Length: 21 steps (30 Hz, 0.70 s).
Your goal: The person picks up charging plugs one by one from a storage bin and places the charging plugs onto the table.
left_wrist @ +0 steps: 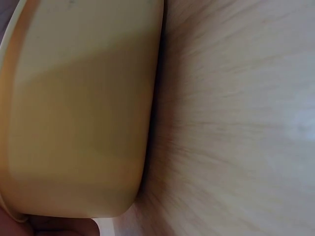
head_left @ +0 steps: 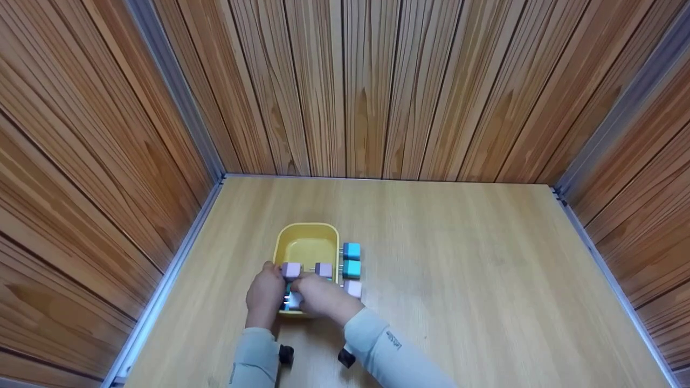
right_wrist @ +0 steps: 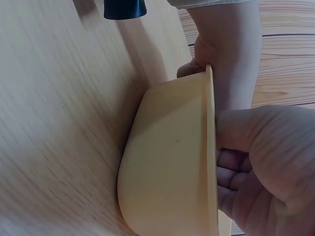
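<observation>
Left hand (head_left: 264, 293) gripping yellow bin (head_left: 308, 237), right hand (head_left: 323, 296) inside, hold unclear, three blocks (head_left: 352, 269) along bin's right

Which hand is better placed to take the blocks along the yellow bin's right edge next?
Likely the right hand: it is nearer those blocks, while the left hand is across the yellow bin.

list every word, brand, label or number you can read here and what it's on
None can be read for certain.
Right sleeve: dark lettering, too small and blurred to read.
Left sleeve: a dark mark, too small to tell if it is lettering.
Yellow tub and two-tone blocks: no readable text.
</observation>
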Each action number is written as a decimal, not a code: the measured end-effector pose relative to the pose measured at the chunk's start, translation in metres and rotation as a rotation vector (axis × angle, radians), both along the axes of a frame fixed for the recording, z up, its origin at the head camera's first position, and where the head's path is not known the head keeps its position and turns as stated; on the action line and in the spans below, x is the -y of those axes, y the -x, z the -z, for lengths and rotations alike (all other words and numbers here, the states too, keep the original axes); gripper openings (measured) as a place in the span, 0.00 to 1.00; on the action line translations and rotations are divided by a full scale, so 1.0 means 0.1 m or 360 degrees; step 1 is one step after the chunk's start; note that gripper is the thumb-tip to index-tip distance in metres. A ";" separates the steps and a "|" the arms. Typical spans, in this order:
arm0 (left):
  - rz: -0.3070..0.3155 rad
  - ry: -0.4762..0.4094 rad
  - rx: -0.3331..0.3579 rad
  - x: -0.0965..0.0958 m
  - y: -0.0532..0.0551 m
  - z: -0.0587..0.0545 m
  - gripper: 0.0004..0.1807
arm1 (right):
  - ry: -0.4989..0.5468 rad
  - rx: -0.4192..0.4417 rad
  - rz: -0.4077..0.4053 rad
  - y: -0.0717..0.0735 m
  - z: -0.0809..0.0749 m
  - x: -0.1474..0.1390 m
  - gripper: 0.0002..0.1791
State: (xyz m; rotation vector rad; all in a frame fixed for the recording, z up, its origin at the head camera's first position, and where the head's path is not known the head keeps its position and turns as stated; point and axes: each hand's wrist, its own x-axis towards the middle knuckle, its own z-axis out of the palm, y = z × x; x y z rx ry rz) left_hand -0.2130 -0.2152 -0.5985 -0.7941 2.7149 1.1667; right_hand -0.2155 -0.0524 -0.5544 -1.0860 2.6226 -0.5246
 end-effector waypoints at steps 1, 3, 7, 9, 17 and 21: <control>-0.0006 -0.0010 0.0008 0.00 0.00 0.00 0.21 | 0.0003 0.0011 0.0005 0.00 0.00 0.00 0.11; 0.0003 -0.0006 0.0009 0.00 0.00 0.00 0.21 | 0.0013 0.0040 0.0020 0.00 0.01 0.00 0.11; 0.0032 0.0038 0.0003 0.00 0.01 0.01 0.21 | 0.0043 0.0055 0.0014 0.00 0.03 0.00 0.12; 0.0036 0.0031 0.0004 0.00 0.01 0.01 0.21 | 0.0058 0.0063 0.0015 0.00 0.03 -0.01 0.13; 0.0008 -0.0040 0.0030 0.00 0.01 -0.01 0.22 | 0.0114 0.0098 0.0023 0.00 0.04 -0.02 0.15; 0.0011 0.0009 0.0026 0.00 0.00 0.00 0.21 | 0.0121 0.0090 0.0026 0.00 0.05 -0.03 0.16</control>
